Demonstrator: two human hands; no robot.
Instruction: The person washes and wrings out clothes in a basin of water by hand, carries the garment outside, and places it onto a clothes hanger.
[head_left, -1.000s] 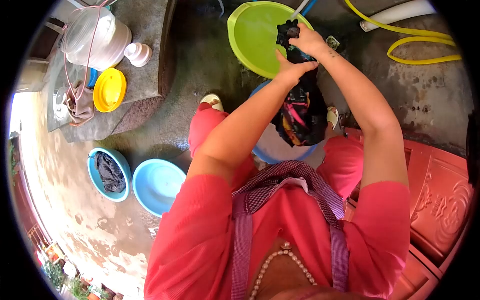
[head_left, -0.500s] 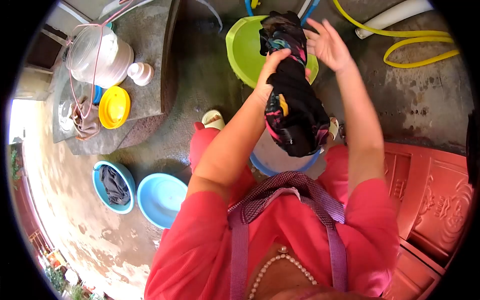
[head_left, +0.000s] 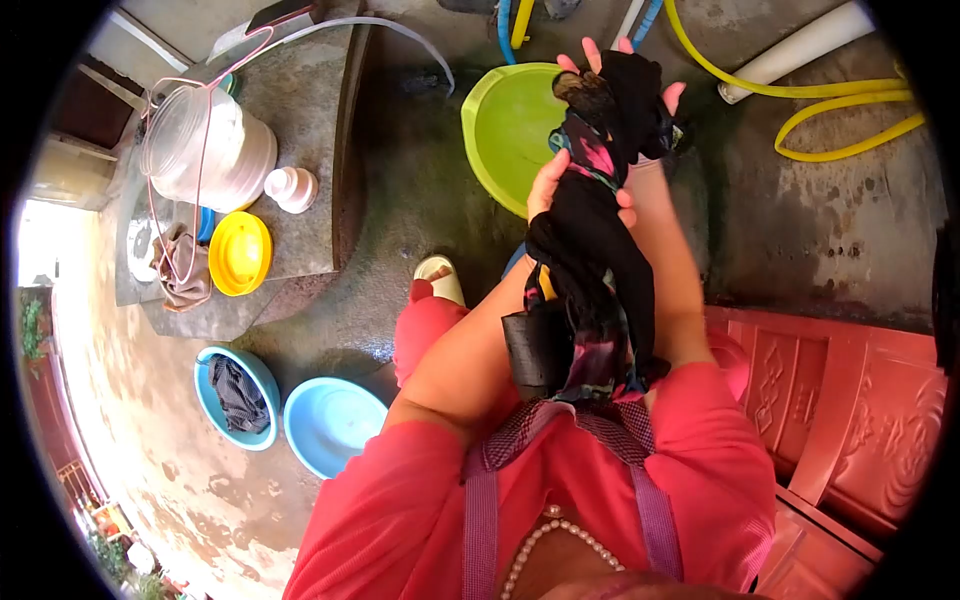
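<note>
A long black garment (head_left: 612,225) with pink, green and yellow patterned patches hangs lengthwise in front of me, its near end by my apron. My left hand (head_left: 547,185) is closed around its middle, fingertips showing on the far side. At the garment's upper end, my right hand (head_left: 673,97) is behind the fabric, which covers the palm. Its visible fingers are spread apart around the cloth. Partly beneath the raised end stands a lime-green basin (head_left: 510,130). A wide black band (head_left: 537,347) hangs from the garment's lower left side.
Two light-blue basins stand at left, one (head_left: 332,425) bare inside, one (head_left: 262,375) holding dark cloth. A stone ledge (head_left: 305,120) carries a clear plastic tub (head_left: 220,150), a yellow dish (head_left: 240,253) and a rag. Yellow hose (head_left: 850,105) and red carved panels (head_left: 870,400) are at right.
My right hand, earlier apart from the garment, is now behind its upper end. The bundled garment has loosened and hangs longer, closer to my body. The view has shifted slightly.
</note>
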